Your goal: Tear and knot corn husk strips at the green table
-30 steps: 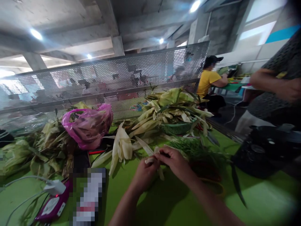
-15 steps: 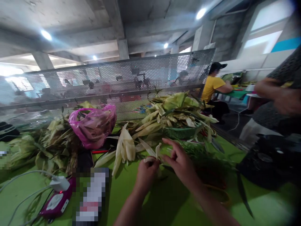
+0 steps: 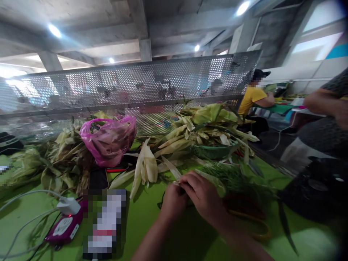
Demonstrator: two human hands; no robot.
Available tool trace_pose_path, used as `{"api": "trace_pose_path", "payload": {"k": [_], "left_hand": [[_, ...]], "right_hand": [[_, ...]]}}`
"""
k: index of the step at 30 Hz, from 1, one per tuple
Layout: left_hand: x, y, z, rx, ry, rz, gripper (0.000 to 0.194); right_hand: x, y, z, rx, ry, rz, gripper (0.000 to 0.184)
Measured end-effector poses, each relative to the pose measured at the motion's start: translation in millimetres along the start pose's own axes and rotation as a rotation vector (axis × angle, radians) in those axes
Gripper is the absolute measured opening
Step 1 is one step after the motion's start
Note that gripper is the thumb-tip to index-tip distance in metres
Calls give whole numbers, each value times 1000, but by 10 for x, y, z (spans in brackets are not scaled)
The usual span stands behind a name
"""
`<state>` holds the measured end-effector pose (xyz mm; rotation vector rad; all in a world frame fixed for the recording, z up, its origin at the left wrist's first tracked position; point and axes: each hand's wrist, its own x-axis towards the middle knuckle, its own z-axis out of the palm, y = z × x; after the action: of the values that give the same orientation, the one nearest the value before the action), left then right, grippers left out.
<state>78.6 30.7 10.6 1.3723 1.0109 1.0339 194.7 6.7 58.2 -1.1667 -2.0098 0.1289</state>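
My left hand (image 3: 174, 199) is closed on a pale strip of corn husk (image 3: 171, 167), which points up and away from the fingers. Against it, my right hand (image 3: 199, 190) pinches at the same spot, its fingers curled over the husk and hiding where it is gripped. Just beyond the hands lies a folded bunch of dry corn husks (image 3: 148, 165). A green basket (image 3: 213, 152) heaped with corn husks (image 3: 209, 125) stands behind them. Beside my right hand are fine green sprigs (image 3: 231, 175).
To the left are a pink plastic bag (image 3: 108, 145) of husks, a phone (image 3: 106, 224), and a purple power strip (image 3: 63, 228) with a white charger. A perforated metal screen (image 3: 152, 90) crosses the back. A black bag (image 3: 312, 192) and another person's arm (image 3: 326, 101) are at right.
My right hand's fingers have folded in from an extended pose and closed over the husk beside my left hand. The upright curl of husk there is now covered. The view has shifted slightly.
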Motion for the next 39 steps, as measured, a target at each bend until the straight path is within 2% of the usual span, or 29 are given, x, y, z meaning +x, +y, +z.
{"api": "trace_pose_path", "payload": {"k": [5, 7, 9, 10, 12, 15, 17, 19, 25, 29, 33, 37, 39], "left_hand": [[-12, -52, 31, -50, -3, 73, 11], [-27, -4, 34, -128, 3, 58, 15], [-42, 79, 11, -230, 28, 23, 20], [-48, 125, -10, -290, 52, -7, 24], [-55, 204, -65, -427, 114, -81, 34], [-47, 259, -140, -543, 172, -134, 44], [-37, 260, -162, -574, 160, -136, 47], [-30, 252, -165, -573, 139, -136, 47], [-31, 252, -174, -419, 137, -87, 44], [-16, 261, -199, -323, 80, -20, 40], [-5, 272, -206, -312, 31, 48, 36], [-25, 292, -213, -338, -2, -19, 34], [-34, 304, -224, -353, 21, -42, 34]], "right_hand": [[-41, -38, 74, -82, 37, -41, 13], [-35, -67, 58, -48, 34, -70, 14], [-17, -90, 12, 38, 85, -81, 15], [-5, -91, -14, 86, 131, -48, 15], [26, -62, -56, 180, 175, 111, 16], [84, 50, -66, 395, 30, 346, 18], [123, 132, -56, 510, -59, 385, 17], [159, 184, -61, 495, -85, 380, 14], [241, 167, -184, 212, -151, 264, 8], [266, 167, -216, 94, -90, 134, 13], [272, 206, -171, 120, -29, 151, 14], [259, 227, -128, 152, 33, 174, 13], [238, 222, -121, 192, 83, 172, 9]]}}
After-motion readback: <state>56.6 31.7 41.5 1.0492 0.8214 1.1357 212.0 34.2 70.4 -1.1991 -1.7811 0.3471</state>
